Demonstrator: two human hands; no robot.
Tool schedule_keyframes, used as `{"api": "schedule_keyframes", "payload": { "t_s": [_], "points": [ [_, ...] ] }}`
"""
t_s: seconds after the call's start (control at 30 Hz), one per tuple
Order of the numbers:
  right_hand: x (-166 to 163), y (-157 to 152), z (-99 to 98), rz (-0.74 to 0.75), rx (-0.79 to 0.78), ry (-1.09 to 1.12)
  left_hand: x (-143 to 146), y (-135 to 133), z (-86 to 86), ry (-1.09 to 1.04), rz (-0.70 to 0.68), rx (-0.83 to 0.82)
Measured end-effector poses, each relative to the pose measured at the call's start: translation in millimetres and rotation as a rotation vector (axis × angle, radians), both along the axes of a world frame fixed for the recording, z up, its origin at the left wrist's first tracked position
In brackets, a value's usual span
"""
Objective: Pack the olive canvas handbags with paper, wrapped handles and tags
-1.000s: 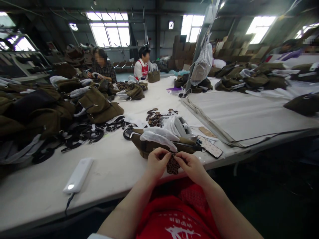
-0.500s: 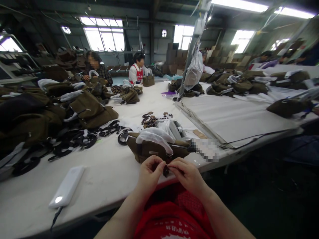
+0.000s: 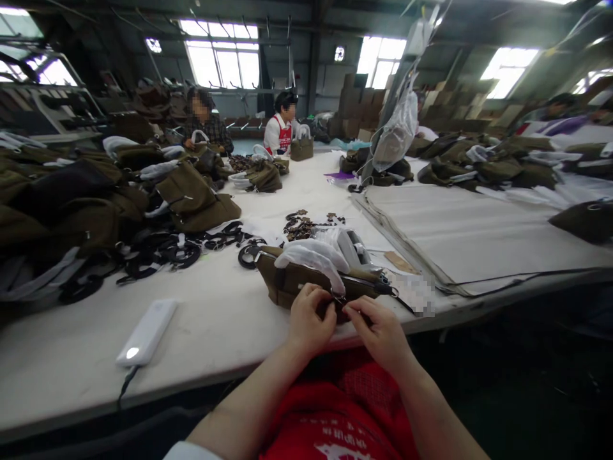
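An olive handbag [image 3: 278, 287] stands at the table's front edge, its handles [image 3: 311, 255] wrapped in white film. My left hand [image 3: 313, 319] is against the bag's front, fingers pinched just below the metal ring [image 3: 339, 298] at the handle's foot. Facing it from the right, my right hand [image 3: 378, 326] pinches with thumb and forefinger at the same spot. Between the fingertips is a small dark brown charm [image 3: 341, 314], mostly hidden by the fingers. Whether it is joined to the ring I cannot tell.
Behind the bag lie a pile of small brown charms [image 3: 302, 225] and a grey-white box [image 3: 352, 249]. Black straps [image 3: 177, 252] and heaped olive bags [image 3: 201, 201] fill the left. A white device [image 3: 148, 332] with a cord lies front left. A slanted post [image 3: 390, 108] rises beyond; two people sit across.
Both hands have moved up and in against the bag, close to the handle ring. The dark charm that hung below the fingers is now mostly covered. The view has turned slightly left.
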State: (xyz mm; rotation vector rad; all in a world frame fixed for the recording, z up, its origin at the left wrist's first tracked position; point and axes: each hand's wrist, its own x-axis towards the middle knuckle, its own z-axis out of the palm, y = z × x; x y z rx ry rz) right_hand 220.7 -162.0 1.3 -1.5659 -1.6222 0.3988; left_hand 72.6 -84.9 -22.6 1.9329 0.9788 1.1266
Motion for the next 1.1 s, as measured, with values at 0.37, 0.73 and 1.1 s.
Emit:
{"api": "schedule_keyframes", "payload": {
  "t_s": [0.37, 0.73, 1.1],
  "points": [
    [-4.1, 6.1, 2.3, -0.023, -0.079, -0.221, -7.5, 3.4, -4.0, -0.091, -0.152, -0.272],
    [-18.7, 7.5, -0.4, -0.166, 0.054, -0.260, -4.0, 6.4, -6.7, -0.332, -0.156, -0.403],
    [-15.1, 22.6, 6.3, -0.371, 0.119, -0.355, -2.4, 28.7, 17.6, -0.646, -0.076, -0.697]
  ]
}}
